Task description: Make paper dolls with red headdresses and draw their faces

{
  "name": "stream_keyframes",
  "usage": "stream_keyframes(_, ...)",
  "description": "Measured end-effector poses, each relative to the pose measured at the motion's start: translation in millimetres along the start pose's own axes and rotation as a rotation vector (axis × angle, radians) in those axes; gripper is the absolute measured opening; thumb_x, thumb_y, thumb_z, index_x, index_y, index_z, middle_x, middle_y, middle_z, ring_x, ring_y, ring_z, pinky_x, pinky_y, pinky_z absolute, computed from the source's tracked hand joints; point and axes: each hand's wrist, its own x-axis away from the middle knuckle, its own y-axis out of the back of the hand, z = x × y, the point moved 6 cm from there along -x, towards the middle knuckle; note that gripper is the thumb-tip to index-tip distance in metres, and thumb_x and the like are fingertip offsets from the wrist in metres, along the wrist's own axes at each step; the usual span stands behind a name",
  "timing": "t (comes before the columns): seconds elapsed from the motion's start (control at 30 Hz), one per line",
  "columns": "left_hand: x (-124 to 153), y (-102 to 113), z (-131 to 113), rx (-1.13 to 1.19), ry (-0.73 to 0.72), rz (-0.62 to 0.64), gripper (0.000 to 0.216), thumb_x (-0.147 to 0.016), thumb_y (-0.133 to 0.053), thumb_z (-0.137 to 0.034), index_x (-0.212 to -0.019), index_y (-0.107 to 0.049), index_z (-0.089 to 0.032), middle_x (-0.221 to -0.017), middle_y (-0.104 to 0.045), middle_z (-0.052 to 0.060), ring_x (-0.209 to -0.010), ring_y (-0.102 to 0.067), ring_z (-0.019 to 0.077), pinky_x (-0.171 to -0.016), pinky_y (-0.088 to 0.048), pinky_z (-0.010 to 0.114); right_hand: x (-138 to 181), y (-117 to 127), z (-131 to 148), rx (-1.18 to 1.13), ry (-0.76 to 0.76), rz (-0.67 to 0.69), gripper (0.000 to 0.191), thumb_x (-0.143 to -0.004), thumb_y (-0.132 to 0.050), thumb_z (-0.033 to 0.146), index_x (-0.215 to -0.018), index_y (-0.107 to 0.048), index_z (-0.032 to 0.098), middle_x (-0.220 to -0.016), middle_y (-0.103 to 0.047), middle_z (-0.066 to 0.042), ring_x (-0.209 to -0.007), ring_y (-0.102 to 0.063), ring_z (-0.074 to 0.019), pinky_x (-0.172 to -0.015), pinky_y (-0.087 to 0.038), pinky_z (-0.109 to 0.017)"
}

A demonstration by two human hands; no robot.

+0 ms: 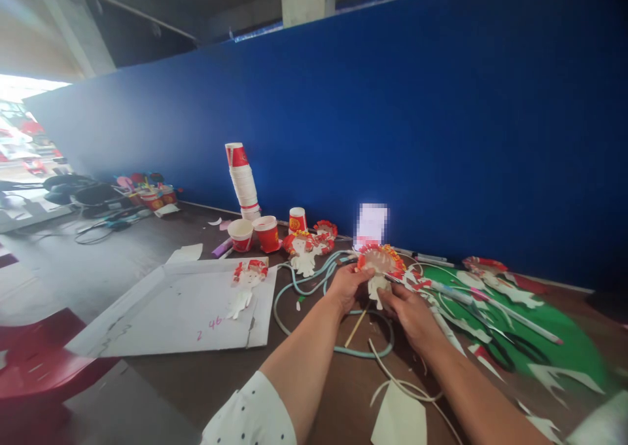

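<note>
A paper doll cut from a cup (380, 260), with a red-fringed head and a pale body, is between my two hands. My left hand (347, 289) pinches its left side near the neck. Lower down, my right hand (403, 311) has its fingers closed on the doll's right side by the body. A thin wooden stick (356, 328) slants below it; whether it is joined to the doll is unclear. A pale blue cable (279, 314) loops on the table beneath my hands. Similar dolls lie about, one doll (244, 286) on a white board (161, 311).
A tall stack of paper cups (244, 182) stands near the blue wall (392, 118), with loose cups (267, 233) before it. Scissors (510, 343), pens and paper scraps lie on a green sheet (564, 330) at right. A red chair (44, 360) is at lower left.
</note>
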Motion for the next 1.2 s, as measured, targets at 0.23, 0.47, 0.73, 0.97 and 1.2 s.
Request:
stream_keyframes(0.23,-3,3,1,-0.003,-0.034,-0.016,0.054,-0.042,-0.093,-0.031,-0.084,-0.068,-0.009,-0.071,-0.068,0.005,-0.06,-0.061,0.0147,-0.067,-0.049,0.03,-3,2,-4,0.056,0.041,-0.015,0.023,-0.061,-0.073,0.04,-0.078,-0.071,0.024,-0.068,-0.071,0.001,-0.059,-0.06,-0.0181,-0.059,-0.048,-0.031)
stream_keyframes(0.47,-6,5,2,-0.045,-0.055,-0.02,0.055,-0.043,-0.092,-0.034,-0.087,-0.067,-0.011,-0.069,-0.066,0.003,-0.058,-0.06,0.0147,-0.064,-0.047,0.03,-6,6,-9,0.096,0.033,-0.027,0.025,-0.064,-0.074,0.04,-0.083,-0.072,0.025,-0.075,-0.073,0.0,-0.065,-0.064,-0.0198,-0.066,-0.052,-0.033)
stream_keyframes(0.73,-9,4,6,-0.099,-0.089,-0.007,0.054,-0.045,-0.09,-0.033,-0.089,-0.067,-0.013,-0.071,-0.067,0.003,-0.059,-0.059,0.0143,-0.066,-0.048,0.03,-6,2,3,-0.028,0.067,-0.156,0.036,-0.066,-0.073,0.046,-0.097,-0.07,0.026,-0.104,-0.074,-0.005,-0.087,-0.069,-0.0243,-0.07,-0.054,-0.034)
stream_keyframes(0.97,-8,0,8,-0.273,-0.148,-0.023,0.041,-0.051,-0.087,-0.031,-0.082,-0.068,-0.014,-0.069,-0.067,0.001,-0.061,-0.058,0.0131,-0.068,-0.045,0.027,0,3,13,-0.12,0.111,-0.273,0.027,-0.063,-0.073,0.041,-0.084,-0.069,0.024,-0.086,-0.075,-0.006,-0.079,-0.07,-0.027,-0.069,-0.054,-0.037)
stream_keyframes(1.2,0,-10,5,-0.279,-0.151,-0.017,0.047,-0.056,-0.086,-0.029,-0.095,-0.065,-0.013,-0.085,-0.07,0.007,-0.071,-0.062,0.0153,-0.069,-0.047,0.026,-11,3,7,-0.383,0.092,-0.198,0.019,-0.061,-0.074,0.035,-0.077,-0.068,0.027,-0.082,-0.075,-0.005,-0.082,-0.071,-0.028,-0.066,-0.056,-0.036)
